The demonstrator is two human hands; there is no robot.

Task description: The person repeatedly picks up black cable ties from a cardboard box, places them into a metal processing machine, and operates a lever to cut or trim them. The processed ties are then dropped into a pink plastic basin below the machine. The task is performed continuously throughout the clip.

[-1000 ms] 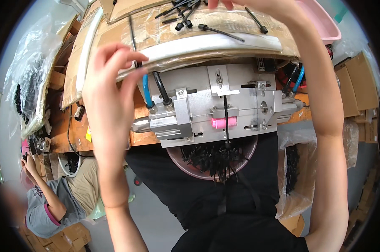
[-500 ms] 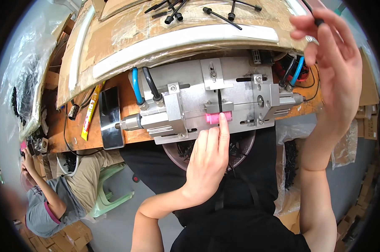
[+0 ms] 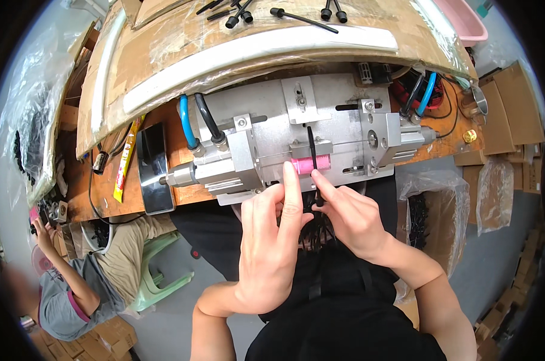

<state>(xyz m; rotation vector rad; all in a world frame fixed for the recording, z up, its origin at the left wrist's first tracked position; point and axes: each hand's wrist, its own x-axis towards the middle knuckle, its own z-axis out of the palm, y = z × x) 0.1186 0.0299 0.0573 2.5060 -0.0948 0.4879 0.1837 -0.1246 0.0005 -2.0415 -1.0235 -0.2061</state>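
A pink block [image 3: 302, 166] sits in the middle of a metal clamping fixture [image 3: 272, 144]. Across it lies a thin black rod [image 3: 312, 144], its far end toward the back bracket. My left hand [image 3: 266, 240] has its index finger stretched out to the block's left end, the other fingers curled, with nothing visible in them. On the right side, my right hand [image 3: 356, 225] is closed at the rod's near end, thumb and index pinched around it just in front of the block. Below my hands, several dark rods [image 3: 314, 231] show in a container mostly hidden.
Several black rods with thick heads [image 3: 302, 20] lie on the cardboard [image 3: 224, 45] behind the fixture. A phone [image 3: 155, 168] and a yellow packet [image 3: 126, 159] are at left. Blue hoses [image 3: 187, 123] rise from the cylinders. Another person [image 3: 74, 289] works at far left.
My right hand has come down from the upper right to the pink block, without the black rod it held there. My left index finger has shifted left, off the rod.
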